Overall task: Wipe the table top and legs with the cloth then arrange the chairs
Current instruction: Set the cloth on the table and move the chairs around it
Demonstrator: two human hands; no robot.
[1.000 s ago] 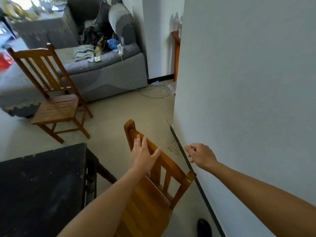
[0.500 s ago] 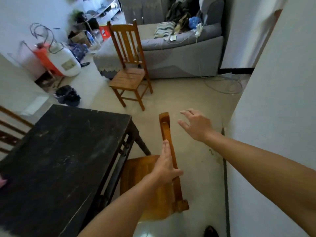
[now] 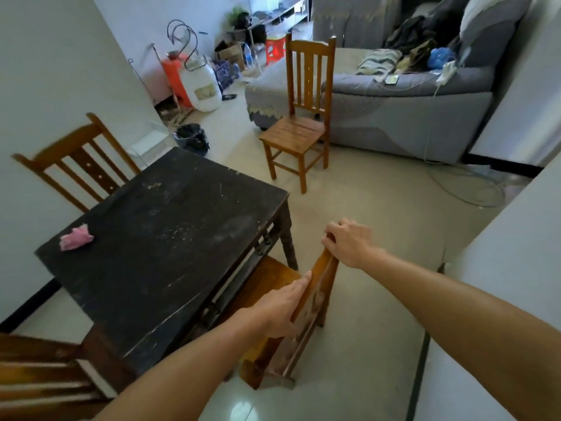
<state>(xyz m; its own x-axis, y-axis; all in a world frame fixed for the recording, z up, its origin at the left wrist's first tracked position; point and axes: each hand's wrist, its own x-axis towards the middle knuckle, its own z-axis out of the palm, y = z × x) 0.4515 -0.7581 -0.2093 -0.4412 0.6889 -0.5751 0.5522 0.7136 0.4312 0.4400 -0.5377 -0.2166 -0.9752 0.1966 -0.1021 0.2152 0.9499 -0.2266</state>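
Note:
A dark worn wooden table (image 3: 170,238) fills the left middle, and a crumpled pink cloth (image 3: 76,238) lies near its far left edge. A wooden chair (image 3: 315,296) stands at the table's right side, its seat partly under the top. My left hand (image 3: 279,308) grips the near end of its top rail. My right hand (image 3: 349,241) curls over the far end of that rail. A second chair (image 3: 300,132) stands apart on the floor by the sofa. A third chair (image 3: 76,159) is against the wall behind the table, and a fourth (image 3: 45,378) shows at bottom left.
A grey sofa (image 3: 409,110) with clothes and a phone spans the back right. A white and orange sprayer tank (image 3: 197,83) and a black bag (image 3: 192,139) sit by the left wall. White wall (image 3: 501,268) closes in on the right; cables lie on the floor (image 3: 473,189).
The view has swung left, bringing more of the table and the cloth into sight. My right hand went from hovering open to gripping the chair's top rail. The chair sits closer under the table.

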